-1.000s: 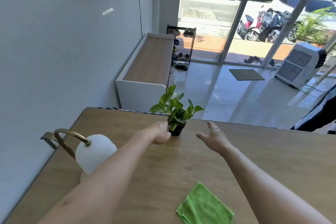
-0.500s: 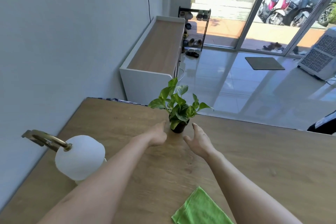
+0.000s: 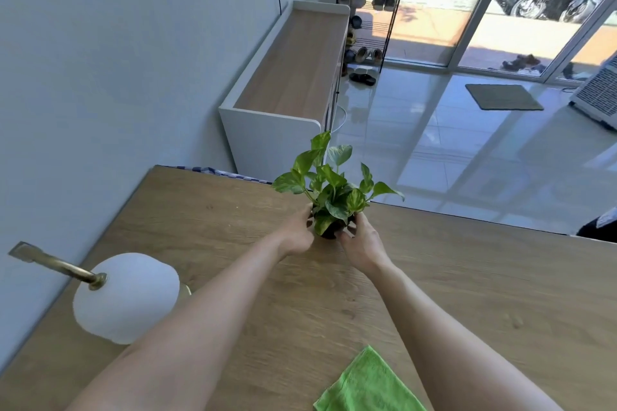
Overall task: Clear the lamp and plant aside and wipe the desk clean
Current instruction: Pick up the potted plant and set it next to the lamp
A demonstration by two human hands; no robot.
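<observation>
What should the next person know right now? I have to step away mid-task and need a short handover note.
Left hand and right hand both grip the small dark pot of the plant, one on each side, near the desk's far edge.
Lamp stands at the desk's left, by the wall, untouched.
Green cloth lies at the near edge, unused.
Done: plant grasped.
Left: set the plant aside, move the lamp, wipe the desk.
</observation>
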